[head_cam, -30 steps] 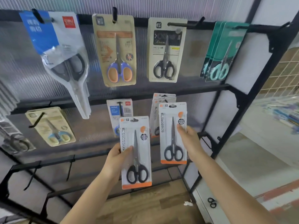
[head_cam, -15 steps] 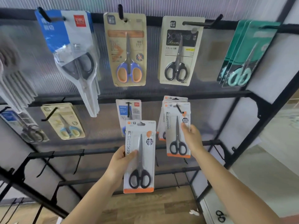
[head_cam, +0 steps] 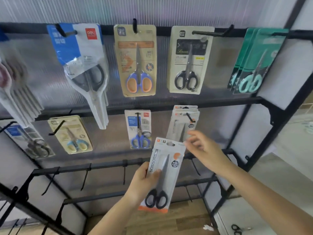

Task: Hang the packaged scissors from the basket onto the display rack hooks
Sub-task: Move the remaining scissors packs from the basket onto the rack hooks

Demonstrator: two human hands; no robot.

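Note:
My left hand [head_cam: 144, 181] grips a white and orange scissors pack [head_cam: 166, 168] with black handles, thumb across its front, tilted slightly right. My right hand [head_cam: 203, 150] is blurred, fingers relaxed, holding nothing, close to the top right corner of that pack. Behind it, a stack of matching packs [head_cam: 183, 122] hangs on a middle-row hook [head_cam: 190, 117] of the black display rack [head_cam: 220, 100]. The basket is out of view.
Other scissors packs hang on the top row: blue and white [head_cam: 81, 53], tan [head_cam: 137, 60], cream [head_cam: 189, 60], teal [head_cam: 255, 61]. The middle row holds a blue-handled pack [head_cam: 138, 129] and a tan pack [head_cam: 71, 134]. Bare hooks [head_cam: 124, 172] stick out of the lower bars.
My right hand has let go of the pack it was hanging; that pack now hangs on the middle hook. The hand has pulled back toward the pack in my left hand.

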